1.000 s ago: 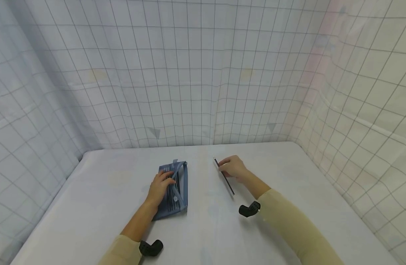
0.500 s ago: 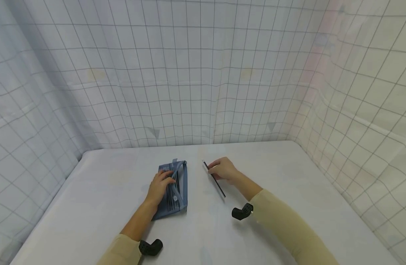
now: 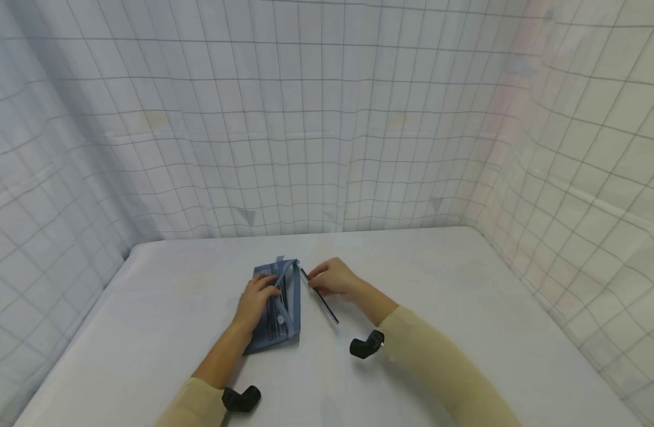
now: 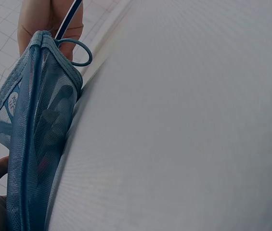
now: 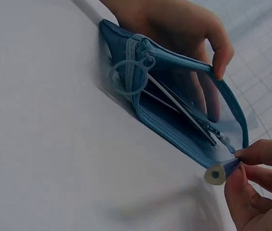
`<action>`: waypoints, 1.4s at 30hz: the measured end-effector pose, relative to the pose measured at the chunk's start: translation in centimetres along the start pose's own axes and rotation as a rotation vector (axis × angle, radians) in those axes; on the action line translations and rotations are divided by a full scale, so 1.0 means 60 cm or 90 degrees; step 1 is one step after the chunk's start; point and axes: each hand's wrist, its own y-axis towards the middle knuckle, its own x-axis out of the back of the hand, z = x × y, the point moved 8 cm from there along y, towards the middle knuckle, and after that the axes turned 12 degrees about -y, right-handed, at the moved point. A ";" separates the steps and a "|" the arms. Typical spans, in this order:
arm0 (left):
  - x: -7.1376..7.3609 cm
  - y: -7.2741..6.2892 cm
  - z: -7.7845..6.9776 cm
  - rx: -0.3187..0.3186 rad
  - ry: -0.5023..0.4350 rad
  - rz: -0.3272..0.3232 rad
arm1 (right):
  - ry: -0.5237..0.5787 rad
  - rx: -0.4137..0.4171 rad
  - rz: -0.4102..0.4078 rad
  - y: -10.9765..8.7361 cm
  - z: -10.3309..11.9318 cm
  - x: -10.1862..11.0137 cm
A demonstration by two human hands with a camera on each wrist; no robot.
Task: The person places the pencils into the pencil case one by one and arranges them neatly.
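A blue mesh pencil case [image 3: 262,341] lies on the table with its zipped side spread apart, facing right. My left hand [image 3: 256,302] rests over it and grips the upper edge of its mouth, one finger bent over the rim in the right wrist view. Inside are several slim pencils [image 5: 184,113]. My right hand [image 3: 334,279] pinches a dark blue pencil [image 3: 321,301] between thumb and fingers, just right of the case. In the right wrist view the pencil's pale end with a dark core [image 5: 215,175] faces the camera, close to the case's rim.
A blue ring pull [image 5: 112,77] hangs from the zip at one corner of the case. White cloth covers the table [image 3: 439,284]. Grid-patterned curtains [image 3: 327,148] stand behind the table and along both sides. A black wrist camera [image 3: 366,345] sits on each sleeve.
My right hand has moved left across the table with the pencil, from well apart to right beside the pencil case's mouth. My left hand and the case have stayed in place.
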 end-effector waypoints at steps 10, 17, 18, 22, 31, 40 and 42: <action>0.005 0.000 0.001 0.012 0.004 -0.004 | 0.112 -0.006 -0.027 0.014 0.013 -0.051; 0.006 -0.004 0.001 0.020 -0.011 -0.004 | 0.186 -0.040 -0.053 0.016 0.008 -0.072; 0.005 -0.004 0.001 0.020 -0.013 -0.003 | 0.195 -0.043 -0.055 0.016 0.008 -0.073; 0.004 -0.003 0.000 0.019 -0.015 0.003 | 0.221 -0.057 -0.067 0.015 0.010 -0.077; 0.003 0.001 0.005 0.027 -0.014 -0.001 | 0.193 -0.061 -0.106 0.015 0.018 -0.102; 0.000 0.003 0.009 0.028 -0.033 0.009 | 0.137 -0.063 -0.064 0.007 0.020 -0.108; 0.000 0.001 0.011 0.028 -0.034 0.008 | 0.160 -0.068 -0.029 0.009 0.015 -0.112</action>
